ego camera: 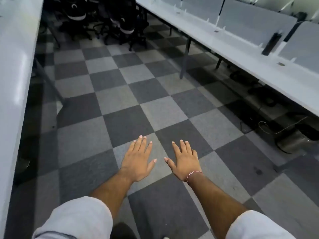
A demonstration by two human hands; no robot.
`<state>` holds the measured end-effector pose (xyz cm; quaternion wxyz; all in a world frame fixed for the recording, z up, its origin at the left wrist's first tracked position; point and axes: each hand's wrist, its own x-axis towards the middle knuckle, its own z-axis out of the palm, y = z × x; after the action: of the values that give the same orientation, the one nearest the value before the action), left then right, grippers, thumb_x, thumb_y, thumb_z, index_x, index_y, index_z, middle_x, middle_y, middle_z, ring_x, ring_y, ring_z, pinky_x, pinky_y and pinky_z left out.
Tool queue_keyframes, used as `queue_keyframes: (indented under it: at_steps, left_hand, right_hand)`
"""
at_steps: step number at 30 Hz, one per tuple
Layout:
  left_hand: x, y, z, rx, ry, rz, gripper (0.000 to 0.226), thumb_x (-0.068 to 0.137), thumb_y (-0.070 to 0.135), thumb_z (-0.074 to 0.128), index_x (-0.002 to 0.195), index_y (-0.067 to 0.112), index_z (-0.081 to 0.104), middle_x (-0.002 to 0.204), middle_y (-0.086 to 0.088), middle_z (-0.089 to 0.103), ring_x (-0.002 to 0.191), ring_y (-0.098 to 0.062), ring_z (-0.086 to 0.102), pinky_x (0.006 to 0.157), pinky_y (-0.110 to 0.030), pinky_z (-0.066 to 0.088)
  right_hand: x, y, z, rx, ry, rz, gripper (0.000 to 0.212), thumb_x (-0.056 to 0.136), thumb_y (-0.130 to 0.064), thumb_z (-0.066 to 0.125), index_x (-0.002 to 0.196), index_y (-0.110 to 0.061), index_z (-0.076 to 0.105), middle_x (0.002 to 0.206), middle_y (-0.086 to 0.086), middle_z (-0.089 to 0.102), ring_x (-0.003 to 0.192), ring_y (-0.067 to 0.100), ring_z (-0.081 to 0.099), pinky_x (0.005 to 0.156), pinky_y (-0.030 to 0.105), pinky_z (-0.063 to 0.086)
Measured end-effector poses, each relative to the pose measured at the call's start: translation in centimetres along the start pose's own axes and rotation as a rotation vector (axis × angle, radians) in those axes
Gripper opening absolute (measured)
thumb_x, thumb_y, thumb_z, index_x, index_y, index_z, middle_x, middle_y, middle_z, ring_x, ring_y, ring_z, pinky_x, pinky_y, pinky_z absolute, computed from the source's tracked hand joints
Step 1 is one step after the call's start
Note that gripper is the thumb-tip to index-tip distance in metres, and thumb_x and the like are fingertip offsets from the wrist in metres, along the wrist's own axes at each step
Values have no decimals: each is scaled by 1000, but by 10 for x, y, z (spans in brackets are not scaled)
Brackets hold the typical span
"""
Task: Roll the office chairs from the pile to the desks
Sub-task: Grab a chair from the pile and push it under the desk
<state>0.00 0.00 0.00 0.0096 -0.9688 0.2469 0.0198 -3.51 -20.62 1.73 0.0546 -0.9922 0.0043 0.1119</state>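
A pile of black office chairs stands at the far end of the aisle, top centre, their wheeled bases crowded together. Long white desks run down both sides: one on the left and one on the right. My left hand and my right hand are stretched out in front of me over the floor, palms down, fingers spread, holding nothing. Both hands are far from the chairs. A red and white thread sits on my right wrist.
The floor is grey and dark checkered carpet. Grey divider panels and a dark bottle stand on the right desk. Cables and a grey bin lie under the right desk. Desk legs stand along the aisle edge.
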Motion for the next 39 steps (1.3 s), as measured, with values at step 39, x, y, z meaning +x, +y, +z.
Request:
queue_keyframes:
  at_steps: [39]
  left_hand:
    - [459,-386,26,-124,-96,-190,83,95,62,12,155,8,31,161,-21,27,152,-36,18,122,-48,15]
  right_hand:
    - [625,-132,-70,-64,-108,-147,83,92,-75,12,158,-24,9,165,11,5,152,31,-1,120,51,13]
